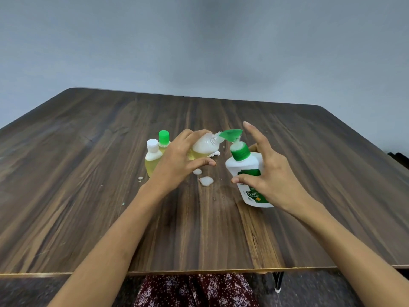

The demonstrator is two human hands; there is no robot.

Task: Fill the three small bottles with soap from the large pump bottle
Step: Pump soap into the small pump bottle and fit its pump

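Note:
My left hand (177, 160) grips a small uncapped bottle (204, 146), tilted so its open neck meets the green pump spout (231, 134). Yellow soap sits low in it with white foam above. The large white pump bottle (245, 168) with a green collar leans left on the table. My right hand (269, 173) wraps its body, index finger raised above the pump head. Two capped small bottles stand behind my left hand: one with a white cap (152, 156), one with a green cap (164, 139), both holding yellow liquid.
White foam blobs (206, 181) and small droplets lie on the dark wooden table (88, 207) between my hands. A grey wall stands behind the table. The near table edge runs just above my patterned lap.

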